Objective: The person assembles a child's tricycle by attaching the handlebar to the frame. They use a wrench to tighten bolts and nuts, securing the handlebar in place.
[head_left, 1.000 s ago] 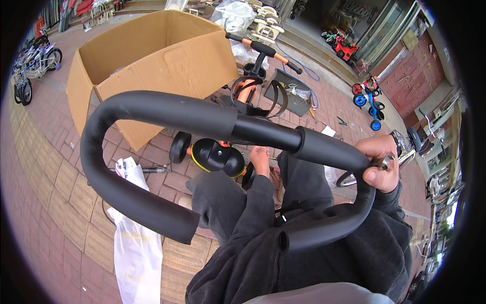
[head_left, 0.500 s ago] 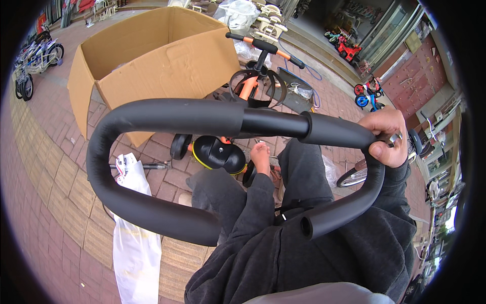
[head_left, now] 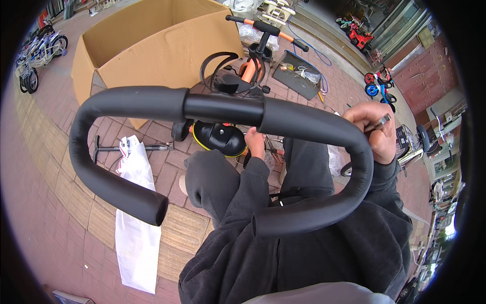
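A curved black foam-padded push handle (head_left: 223,109) fills the foreground, with a bare tube section in its middle. My right hand (head_left: 374,129) is closed around a small silver metal tool (head_left: 383,120), perhaps a wrench, just behind the handle's right bend. Whether that hand also touches the handle is hard to tell. Lower down, between my knees, my left hand (head_left: 255,144) has its fingers curled beside the black seat (head_left: 218,138) with a yellow edge; what it grips is hidden. Beyond the handle stands an orange and black child's tricycle (head_left: 249,71).
A large open cardboard box (head_left: 167,50) stands at the far left. A white plastic bag (head_left: 136,248) and a black T-shaped bar (head_left: 116,149) lie left of me. A dark tray (head_left: 298,83) with small parts sits behind the tricycle. Children's bikes (head_left: 374,88) stand at the right.
The push handle has shifted left in view, and its left open end now shows. My right hand has moved slightly left and up with the metal tool. My left hand stays by the seat.
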Action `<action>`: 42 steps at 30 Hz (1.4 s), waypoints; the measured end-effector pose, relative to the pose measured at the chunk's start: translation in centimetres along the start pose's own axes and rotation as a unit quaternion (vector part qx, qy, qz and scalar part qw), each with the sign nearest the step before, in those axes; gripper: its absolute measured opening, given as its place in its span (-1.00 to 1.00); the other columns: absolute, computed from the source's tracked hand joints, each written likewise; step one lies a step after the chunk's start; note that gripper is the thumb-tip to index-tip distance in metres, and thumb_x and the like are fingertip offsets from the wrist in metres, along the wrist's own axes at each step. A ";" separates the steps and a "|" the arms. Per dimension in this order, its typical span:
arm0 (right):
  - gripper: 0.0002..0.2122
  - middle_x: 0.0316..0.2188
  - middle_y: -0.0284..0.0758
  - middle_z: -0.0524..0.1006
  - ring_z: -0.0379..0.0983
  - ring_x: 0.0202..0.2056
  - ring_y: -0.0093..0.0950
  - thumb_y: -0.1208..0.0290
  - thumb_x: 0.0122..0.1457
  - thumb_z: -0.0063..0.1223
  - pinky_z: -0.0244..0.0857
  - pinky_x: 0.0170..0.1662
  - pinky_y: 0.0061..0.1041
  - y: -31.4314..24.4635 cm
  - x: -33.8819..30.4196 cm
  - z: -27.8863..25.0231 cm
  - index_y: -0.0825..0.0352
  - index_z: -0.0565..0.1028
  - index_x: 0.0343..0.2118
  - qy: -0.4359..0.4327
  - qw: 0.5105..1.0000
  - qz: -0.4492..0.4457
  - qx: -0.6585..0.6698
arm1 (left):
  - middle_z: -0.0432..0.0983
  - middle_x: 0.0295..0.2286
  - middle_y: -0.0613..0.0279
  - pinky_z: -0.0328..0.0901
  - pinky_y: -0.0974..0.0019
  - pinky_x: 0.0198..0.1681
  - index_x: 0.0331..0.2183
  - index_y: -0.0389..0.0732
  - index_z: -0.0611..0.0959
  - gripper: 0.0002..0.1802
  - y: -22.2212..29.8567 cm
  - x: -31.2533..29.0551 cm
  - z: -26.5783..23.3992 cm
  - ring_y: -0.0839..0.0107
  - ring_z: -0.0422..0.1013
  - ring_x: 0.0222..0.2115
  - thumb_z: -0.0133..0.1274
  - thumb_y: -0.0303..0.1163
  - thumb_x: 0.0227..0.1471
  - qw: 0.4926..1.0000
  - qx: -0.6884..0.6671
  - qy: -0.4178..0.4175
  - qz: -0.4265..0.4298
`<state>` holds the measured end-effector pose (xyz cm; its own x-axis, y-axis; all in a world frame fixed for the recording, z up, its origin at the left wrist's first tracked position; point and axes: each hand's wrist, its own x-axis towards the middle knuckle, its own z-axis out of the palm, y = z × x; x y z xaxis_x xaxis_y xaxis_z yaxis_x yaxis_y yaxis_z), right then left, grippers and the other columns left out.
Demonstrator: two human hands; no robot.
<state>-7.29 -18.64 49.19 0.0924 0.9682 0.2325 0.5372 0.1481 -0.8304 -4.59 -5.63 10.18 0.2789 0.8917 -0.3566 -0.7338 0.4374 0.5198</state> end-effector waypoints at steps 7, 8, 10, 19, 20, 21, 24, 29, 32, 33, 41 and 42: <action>-0.76 -0.82 -0.55 0.07 -0.07 -0.78 -0.74 0.32 0.20 -0.19 -0.16 -0.73 -0.73 15.8 2.9 -3.6 0.42 0.37 -0.43 0.044 0.914 0.124 0.384 | 0.42 -0.61 0.27 0.19 0.52 -0.67 -0.47 -0.25 0.46 -0.98 -1.4 1.1 -3.5 0.57 0.28 -0.70 -0.06 -0.53 -0.05 0.985 0.165 0.043 0.001; -0.77 -0.82 -0.56 0.06 -0.08 -0.79 -0.73 0.28 0.20 -0.17 -0.16 -0.73 -0.71 19.0 3.5 -3.6 0.38 0.36 -0.43 0.056 0.878 0.163 0.447 | 0.42 -0.60 0.27 0.20 0.51 -0.68 -0.47 -0.23 0.47 -0.97 -0.7 0.6 -3.8 0.57 0.27 -0.72 -0.06 -0.50 -0.04 0.981 0.185 0.061 0.014; -0.72 -0.82 -0.56 0.03 -0.07 -0.75 -0.70 0.20 0.19 -0.18 -0.13 -0.69 -0.69 25.5 4.2 -3.2 0.35 0.36 -0.45 0.086 0.805 0.245 0.533 | 0.43 -0.58 0.27 0.23 0.52 -0.62 -0.41 -0.24 0.49 -0.92 0.7 -0.3 -4.3 0.56 0.30 -0.66 -0.06 -0.48 -0.03 0.971 0.227 0.064 -0.030; -0.84 -0.62 -0.38 0.36 0.22 -0.60 -0.57 0.38 0.09 -0.04 0.13 -0.57 -0.58 50.5 5.6 9.1 0.39 0.45 -0.42 0.119 0.638 0.471 0.598 | 0.46 -0.54 0.29 0.26 0.54 -0.56 -0.34 -0.28 0.51 -0.84 2.3 0.8 -5.3 0.60 0.34 -0.62 -0.05 -0.50 -0.06 0.897 0.440 0.045 -0.018; -0.85 -0.62 -0.38 0.37 0.22 -0.61 -0.57 0.40 0.08 -0.03 0.12 -0.59 -0.59 52.5 5.9 10.7 0.39 0.45 -0.42 0.125 0.635 0.486 0.587 | 0.45 -0.54 0.29 0.26 0.54 -0.55 -0.33 -0.29 0.51 -0.83 2.0 1.4 -5.4 0.60 0.34 -0.62 -0.05 -0.51 -0.07 0.887 0.461 0.039 -0.006; -0.87 -0.62 -0.37 0.37 0.23 -0.62 -0.57 0.41 0.07 -0.03 0.12 -0.60 -0.59 54.2 6.6 12.3 0.39 0.45 -0.43 0.123 0.631 0.485 0.593 | 0.46 -0.53 0.29 0.26 0.54 -0.54 -0.32 -0.31 0.51 -0.81 1.6 2.2 -5.3 0.59 0.35 -0.61 -0.05 -0.53 -0.09 0.878 0.476 0.044 -0.005; -0.88 -0.61 -0.37 0.40 0.25 -0.62 -0.57 0.41 0.07 0.00 0.11 -0.61 -0.62 58.3 7.8 16.0 0.38 0.45 -0.46 0.111 0.637 0.491 0.583 | 0.46 -0.53 0.28 0.27 0.52 -0.53 -0.33 -0.35 0.51 -0.81 -0.3 5.8 -4.9 0.55 0.37 -0.59 -0.04 -0.54 -0.09 0.802 0.591 0.011 0.090; -0.89 -0.61 -0.37 0.43 0.29 -0.61 -0.56 0.42 0.07 0.01 0.08 -0.64 -0.61 63.2 10.7 19.2 0.35 0.44 -0.47 0.086 0.664 0.498 0.550 | 0.47 -0.51 -0.10 0.33 0.25 -0.40 -0.38 -0.39 0.50 -0.80 -3.4 13.3 -5.6 0.07 0.45 -0.47 -0.02 -0.55 -0.19 0.599 0.781 -0.048 0.170; -0.85 -0.68 -0.33 0.42 0.27 -0.68 -0.54 0.44 0.01 0.06 0.07 -0.68 -0.55 64.7 12.1 20.9 0.41 0.46 -0.58 0.066 0.656 0.490 0.570 | 0.47 -0.49 -0.09 0.31 0.17 -0.36 -0.41 -0.37 0.51 -0.78 -5.6 16.4 -8.4 0.03 0.43 -0.45 0.02 -0.45 -0.18 0.408 0.901 -0.006 0.148; -0.86 -0.70 -0.32 0.40 0.29 -0.68 -0.51 0.46 0.00 0.06 0.07 -0.67 -0.55 64.9 12.7 21.6 0.41 0.45 -0.60 0.052 0.654 0.508 0.558 | 0.46 -0.45 -0.06 0.29 0.14 -0.33 -0.35 -0.33 0.50 -0.70 -6.0 18.3 -9.5 0.03 0.41 -0.43 0.03 -0.35 -0.16 0.363 0.864 -0.037 0.346; -0.86 -0.71 -0.28 0.36 0.25 -0.70 -0.47 0.53 0.00 0.02 0.06 -0.67 -0.51 65.3 13.6 22.6 0.41 0.38 -0.63 0.005 0.561 0.526 0.639 | 0.38 -0.51 0.24 0.26 0.39 -0.45 -0.37 -0.26 0.45 -0.83 -9.0 24.2 -18.6 0.46 0.34 -0.51 -0.12 -0.35 0.05 0.661 0.734 -0.059 0.143; -0.87 -0.71 -0.28 0.35 0.24 -0.70 -0.47 0.53 0.01 0.01 0.06 -0.67 -0.51 65.4 13.3 22.2 0.41 0.38 -0.62 -0.011 0.571 0.523 0.633 | 0.36 -0.51 0.28 0.25 0.42 -0.46 -0.38 -0.26 0.45 -0.84 -9.3 24.1 -18.9 0.50 0.31 -0.53 -0.15 -0.36 0.08 0.663 0.729 -0.059 0.161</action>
<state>10.43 8.44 -13.26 -0.2099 0.6612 -0.7202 -0.8403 -0.4986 -0.2129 -2.75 9.55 -17.93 0.3624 0.9316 -0.0275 0.5875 -0.2055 0.7827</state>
